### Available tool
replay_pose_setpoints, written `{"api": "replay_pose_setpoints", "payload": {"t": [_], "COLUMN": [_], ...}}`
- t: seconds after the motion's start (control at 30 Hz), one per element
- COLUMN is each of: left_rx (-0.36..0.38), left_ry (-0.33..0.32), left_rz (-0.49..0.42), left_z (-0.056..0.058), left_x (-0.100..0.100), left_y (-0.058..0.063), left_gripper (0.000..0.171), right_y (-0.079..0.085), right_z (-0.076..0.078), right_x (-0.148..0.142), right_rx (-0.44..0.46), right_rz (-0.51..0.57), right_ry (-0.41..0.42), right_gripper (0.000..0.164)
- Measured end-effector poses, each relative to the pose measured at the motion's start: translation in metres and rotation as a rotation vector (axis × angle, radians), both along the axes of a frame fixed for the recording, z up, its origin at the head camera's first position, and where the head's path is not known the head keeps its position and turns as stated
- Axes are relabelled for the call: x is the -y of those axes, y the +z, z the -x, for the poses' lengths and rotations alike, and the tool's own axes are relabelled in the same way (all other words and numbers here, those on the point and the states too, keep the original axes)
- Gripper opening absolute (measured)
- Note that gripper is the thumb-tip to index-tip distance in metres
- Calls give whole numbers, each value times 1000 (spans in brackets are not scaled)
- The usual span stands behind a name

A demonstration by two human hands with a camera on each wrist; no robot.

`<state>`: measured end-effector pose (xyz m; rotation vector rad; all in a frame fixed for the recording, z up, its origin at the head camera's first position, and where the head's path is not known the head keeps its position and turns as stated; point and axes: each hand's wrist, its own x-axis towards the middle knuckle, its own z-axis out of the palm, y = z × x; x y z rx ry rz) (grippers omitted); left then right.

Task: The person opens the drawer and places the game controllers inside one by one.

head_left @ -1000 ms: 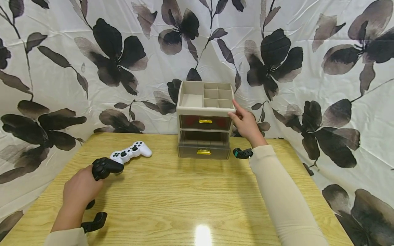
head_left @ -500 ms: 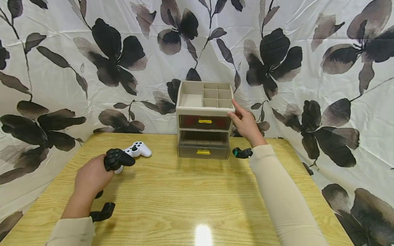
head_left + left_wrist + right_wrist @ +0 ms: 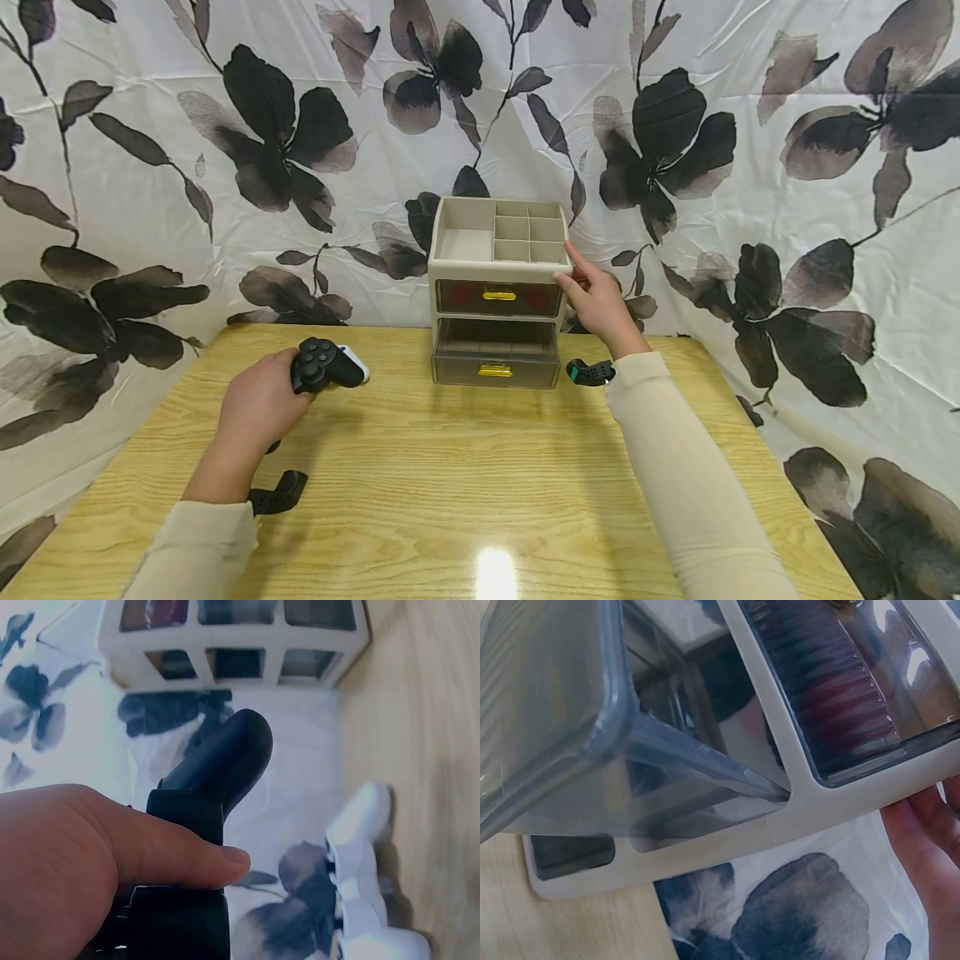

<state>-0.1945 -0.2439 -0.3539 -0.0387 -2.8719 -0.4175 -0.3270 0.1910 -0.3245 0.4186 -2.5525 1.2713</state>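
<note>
Watching from afar, I'm seeing one floral cloth [image 3: 525, 179] hanging behind one wooden table [image 3: 450, 483], with one cream organizer [image 3: 465, 267] standing toward the back. It's having seven top compartments (one big, six small) and two smoky see-through drawers: the upper drawer [image 3: 465, 298] is sitting shut with something reddish showing, the lower drawer [image 3: 525, 377] is sticking out. Two hands are working: the right hand [image 3: 603, 308] is resting thumb and index, spread apart, against the organizer's right front corner, and the left hand [image 3: 262, 398] is clamping the black controller [image 3: 322, 365]. Two controllers total, btw. The white controller [image 3: 367, 877] is lying on the table; the black one's hanging above the tabletop, left of the organizer, looking plain black and rounded, buttons and sticks facing up. Two little yellow handles [image 3: 499, 296] are shining on the drawers.
</note>
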Motion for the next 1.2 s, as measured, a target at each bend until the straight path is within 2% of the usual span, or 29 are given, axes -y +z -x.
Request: {"api": "replay_pose_setpoints", "payload": {"t": [0.43,0.77,1.2], "left_rx": [-35,-4,-95], "left_ry": [-80,-109,-165], "left_rz": [27,54,49], "left_z": [14,24,31], "left_x": [-35,-63,-94], "left_y": [19,36,52], "left_gripper": [58,66,63], "right_y": [0,-1,-1], "right_z": [2,5,3], "right_x": [-2,-4,-2], "right_rx": [-4,-4,-5], "right_rz": [0,8,-2], "right_ry": [13,25,15], "right_gripper": [61,61,60]}}
